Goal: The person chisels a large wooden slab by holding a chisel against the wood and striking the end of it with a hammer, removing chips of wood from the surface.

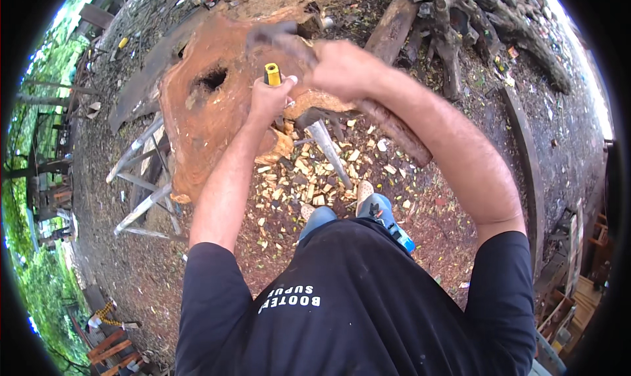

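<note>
A yellow-and-black tool handle (pixel 272 73), like a chisel's, stands upright in my left hand (pixel 269 100), which is closed round it. Its lower end is hidden behind the hand. My right hand (pixel 342 70) is closed on the handle of a hammer (pixel 276 35). The hammer is blurred by motion, its dark head beyond the yellow handle and apart from it. Both hands are over the right part of a broad reddish-brown wood slab (pixel 220 123) with an irregular edge. A dark hole (pixel 213 79) opens in the slab left of my hands.
Pale metal legs (pixel 144 202) show under the slab's left side; another leg (pixel 328 154) slants down near my feet. Wood chips (pixel 309 179) litter the ground. A brown length of wood (pixel 401 136) shows below my right forearm. Gnarled logs (pixel 460 31) lie at far right.
</note>
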`<state>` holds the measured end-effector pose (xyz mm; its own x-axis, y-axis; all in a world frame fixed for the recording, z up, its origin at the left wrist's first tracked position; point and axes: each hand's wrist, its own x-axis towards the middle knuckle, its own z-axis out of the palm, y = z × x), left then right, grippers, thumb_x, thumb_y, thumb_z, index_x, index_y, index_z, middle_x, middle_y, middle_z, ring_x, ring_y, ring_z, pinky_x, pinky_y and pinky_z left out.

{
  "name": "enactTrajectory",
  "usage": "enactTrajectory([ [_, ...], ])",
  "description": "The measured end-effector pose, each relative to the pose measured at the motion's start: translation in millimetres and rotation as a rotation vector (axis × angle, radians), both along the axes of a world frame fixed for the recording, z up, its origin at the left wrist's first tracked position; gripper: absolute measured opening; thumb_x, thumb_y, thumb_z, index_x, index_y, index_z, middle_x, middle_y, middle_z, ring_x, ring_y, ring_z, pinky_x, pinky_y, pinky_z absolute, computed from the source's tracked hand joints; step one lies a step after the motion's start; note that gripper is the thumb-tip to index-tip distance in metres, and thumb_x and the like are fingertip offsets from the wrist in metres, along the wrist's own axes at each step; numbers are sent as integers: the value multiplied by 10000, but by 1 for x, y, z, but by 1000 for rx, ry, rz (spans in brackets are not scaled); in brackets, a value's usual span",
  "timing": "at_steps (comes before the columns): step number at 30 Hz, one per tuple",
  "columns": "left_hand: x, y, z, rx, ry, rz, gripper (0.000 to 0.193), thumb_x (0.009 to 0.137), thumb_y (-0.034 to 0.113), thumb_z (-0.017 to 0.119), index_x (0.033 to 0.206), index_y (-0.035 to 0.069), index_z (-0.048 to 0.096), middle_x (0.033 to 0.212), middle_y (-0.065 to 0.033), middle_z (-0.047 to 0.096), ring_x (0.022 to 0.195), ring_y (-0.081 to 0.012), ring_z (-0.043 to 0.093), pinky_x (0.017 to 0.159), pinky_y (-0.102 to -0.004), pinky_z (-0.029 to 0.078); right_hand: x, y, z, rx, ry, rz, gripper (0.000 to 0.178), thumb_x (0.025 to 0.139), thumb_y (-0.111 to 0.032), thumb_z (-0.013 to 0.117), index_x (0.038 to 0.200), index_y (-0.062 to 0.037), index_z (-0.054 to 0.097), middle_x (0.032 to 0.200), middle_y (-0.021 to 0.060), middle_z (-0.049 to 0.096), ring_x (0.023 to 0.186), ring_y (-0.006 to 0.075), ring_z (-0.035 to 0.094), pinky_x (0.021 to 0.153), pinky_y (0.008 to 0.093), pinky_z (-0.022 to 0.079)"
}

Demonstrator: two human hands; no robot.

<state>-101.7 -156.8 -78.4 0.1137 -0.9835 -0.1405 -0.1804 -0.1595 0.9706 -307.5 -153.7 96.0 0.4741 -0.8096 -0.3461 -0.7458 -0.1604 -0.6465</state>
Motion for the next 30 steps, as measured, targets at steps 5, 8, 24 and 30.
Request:
enactTrajectory([
  [5, -1, 3, 6, -22, 11, 8, 170, 856, 126, 732, 816, 63, 579, 627, 3, 577, 480, -85, 555, 481, -259, 524, -11, 4, 24, -358, -309, -257, 342, 889, -231, 563, 1067, 60, 542, 762, 132, 659, 631, 208, 661, 573, 363, 557],
  [8, -5, -3, 6, 3, 29, 29, 245, 824, 198, 789, 765, 50, 603, 632, 0, 594, 508, -99, 585, 481, -267, 495, 4, 18, -35, -249, 102, -60, 512, 837, -271, 571, 1127, 151, 546, 1023, 366, 654, 1003, 452, 670, 940, 471, 523],
  [24, -2, 20, 8, -113, -54, -21, 113, 856, 100, 715, 781, 69, 636, 662, 19, 615, 552, -70, 568, 490, -265, 448, 18, 35, -37, -173, 133, 66, 548, 889, -368, 590, 1129, 122, 548, 973, 311, 680, 957, 446, 681, 871, 497, 538],
  [30, -47, 119, -38, -615, -537, -323, 160, 749, 85, 735, 829, 83, 597, 721, -65, 638, 646, -276, 624, 604, -395, 493, -6, 68, -38, -118, -72, -36, 411, 832, -267, 607, 1084, 57, 589, 907, 280, 674, 859, 405, 678, 789, 469, 538],
])
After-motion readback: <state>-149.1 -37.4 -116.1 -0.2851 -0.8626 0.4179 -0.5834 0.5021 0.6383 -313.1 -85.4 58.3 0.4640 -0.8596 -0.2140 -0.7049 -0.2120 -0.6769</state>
